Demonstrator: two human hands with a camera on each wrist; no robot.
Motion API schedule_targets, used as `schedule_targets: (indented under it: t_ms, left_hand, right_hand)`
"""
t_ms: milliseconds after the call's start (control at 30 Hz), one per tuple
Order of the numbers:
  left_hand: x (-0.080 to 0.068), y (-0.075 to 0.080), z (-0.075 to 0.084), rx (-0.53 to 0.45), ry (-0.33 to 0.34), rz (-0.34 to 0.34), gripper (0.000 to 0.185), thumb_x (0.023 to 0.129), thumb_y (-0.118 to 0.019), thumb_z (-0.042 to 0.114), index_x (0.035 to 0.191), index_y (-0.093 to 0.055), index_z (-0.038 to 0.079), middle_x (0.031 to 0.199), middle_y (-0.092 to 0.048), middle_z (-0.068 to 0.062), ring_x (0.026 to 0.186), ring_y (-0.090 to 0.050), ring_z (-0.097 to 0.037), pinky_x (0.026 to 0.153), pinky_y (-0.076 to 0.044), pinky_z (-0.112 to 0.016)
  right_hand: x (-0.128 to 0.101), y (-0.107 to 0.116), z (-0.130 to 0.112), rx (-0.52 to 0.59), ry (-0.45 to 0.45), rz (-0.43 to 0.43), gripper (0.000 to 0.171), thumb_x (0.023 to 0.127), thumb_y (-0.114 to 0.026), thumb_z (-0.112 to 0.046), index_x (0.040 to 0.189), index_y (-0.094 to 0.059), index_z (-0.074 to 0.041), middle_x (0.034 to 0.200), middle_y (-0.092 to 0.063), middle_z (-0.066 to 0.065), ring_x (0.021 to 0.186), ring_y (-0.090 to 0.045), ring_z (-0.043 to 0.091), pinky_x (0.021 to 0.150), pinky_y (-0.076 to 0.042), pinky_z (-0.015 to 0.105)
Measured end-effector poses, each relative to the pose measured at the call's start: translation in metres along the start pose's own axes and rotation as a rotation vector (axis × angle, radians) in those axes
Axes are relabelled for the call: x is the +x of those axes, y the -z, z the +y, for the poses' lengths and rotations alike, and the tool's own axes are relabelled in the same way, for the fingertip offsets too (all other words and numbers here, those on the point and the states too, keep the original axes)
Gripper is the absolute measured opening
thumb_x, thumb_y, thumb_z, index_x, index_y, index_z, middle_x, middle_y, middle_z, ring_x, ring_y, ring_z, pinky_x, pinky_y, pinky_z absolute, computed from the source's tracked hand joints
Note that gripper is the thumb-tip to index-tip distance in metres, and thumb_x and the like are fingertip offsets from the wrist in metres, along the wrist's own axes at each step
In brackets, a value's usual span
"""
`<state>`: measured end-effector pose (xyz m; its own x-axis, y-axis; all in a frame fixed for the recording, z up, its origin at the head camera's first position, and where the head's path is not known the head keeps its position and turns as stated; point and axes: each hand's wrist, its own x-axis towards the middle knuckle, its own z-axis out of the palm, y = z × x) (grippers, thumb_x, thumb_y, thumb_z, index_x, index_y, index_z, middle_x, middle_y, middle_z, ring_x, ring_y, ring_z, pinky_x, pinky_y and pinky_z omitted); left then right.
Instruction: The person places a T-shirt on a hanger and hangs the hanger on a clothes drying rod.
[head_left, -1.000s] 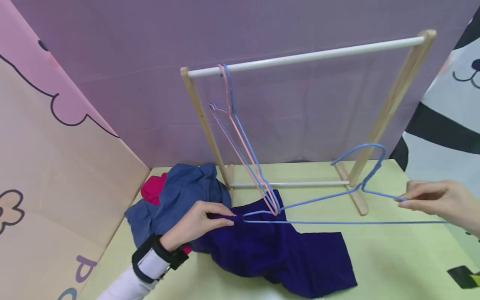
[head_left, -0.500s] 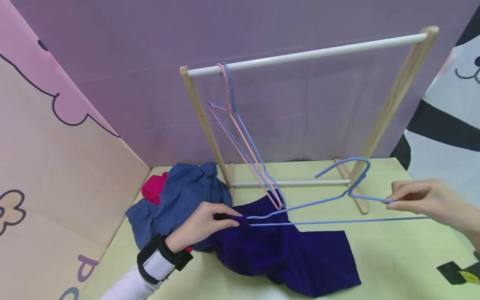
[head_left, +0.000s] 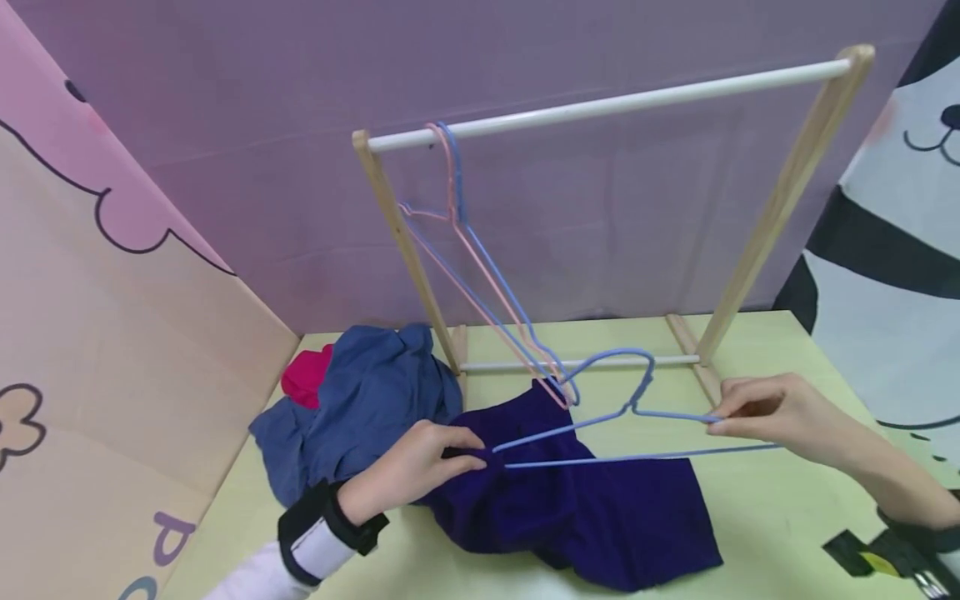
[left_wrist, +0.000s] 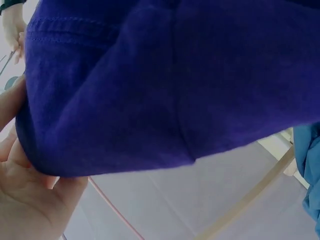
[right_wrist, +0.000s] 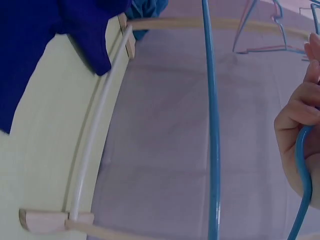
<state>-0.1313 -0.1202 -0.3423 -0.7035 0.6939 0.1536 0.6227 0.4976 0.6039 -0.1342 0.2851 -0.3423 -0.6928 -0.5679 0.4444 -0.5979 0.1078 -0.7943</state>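
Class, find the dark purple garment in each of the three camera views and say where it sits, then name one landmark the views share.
Head view: the purple garment lies low in the centre on the table, its left edge pinched by the left hand.
Left wrist view: the purple garment fills the upper picture.
Right wrist view: the purple garment sits in the top left corner.
Shared landmark: the wooden rack.

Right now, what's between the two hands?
The blue hanger spans it, over the purple cloth, in the head view. The right hand pinches one end; the left hand grips cloth at the other.
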Motion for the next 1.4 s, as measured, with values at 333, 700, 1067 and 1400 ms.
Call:
schedule_targets:
  t_ms: [333,700,1067,1400]
  left_hand:
    - [0.002,-0.002,0.002,0.008,0.007,0.039,0.016,0.080,-0.063,0.008,0.094,-0.066,0.002,0.091,-0.067,-0.007,0.085,-0.062,-0.012,0.070,-0.048,-0.018]
    - [0.012,-0.011,0.008,-0.010,-0.017,0.009,0.017,0.082,-0.062,0.011,0.096,-0.067,0.003,0.092,-0.067,-0.006,0.084,-0.062,-0.009,0.069,-0.046,-0.015]
    - [0.014,-0.009,0.010,-0.014,-0.036,0.046,0.019,0.081,-0.062,0.009,0.098,-0.066,0.003,0.094,-0.067,-0.007,0.079,-0.061,-0.007,0.063,-0.046,-0.014]
    - [0.011,-0.008,0.011,-0.009,-0.058,0.022,0.020,0.082,-0.061,0.009,0.100,-0.066,0.002,0.091,-0.066,-0.005,0.074,-0.058,-0.004,0.061,-0.045,-0.013]
  right_hand:
    - [0.014,-0.022,0.007,0.044,-0.016,-0.052,0.032,0.069,-0.062,0.018,0.082,-0.068,-0.011,0.061,-0.038,0.004,0.048,-0.031,0.015,0.038,-0.027,0.025]
    - [0.030,-0.071,0.024,0.060,0.010,-0.042,0.024,0.072,-0.063,0.013,0.080,-0.067,-0.009,0.060,-0.044,0.004,0.050,-0.034,0.003,0.038,-0.028,0.025]
    - [0.039,-0.109,0.026,0.043,-0.085,0.061,0.009,0.073,-0.067,0.002,0.077,-0.069,-0.006,0.060,-0.050,-0.006,0.054,-0.037,-0.005,0.041,-0.032,0.021]
    - [0.033,-0.115,0.021,0.046,-0.208,0.010,0.003,0.078,-0.066,-0.007,0.080,-0.068,-0.007,0.071,-0.059,-0.011,0.059,-0.049,-0.003,0.050,-0.043,0.019]
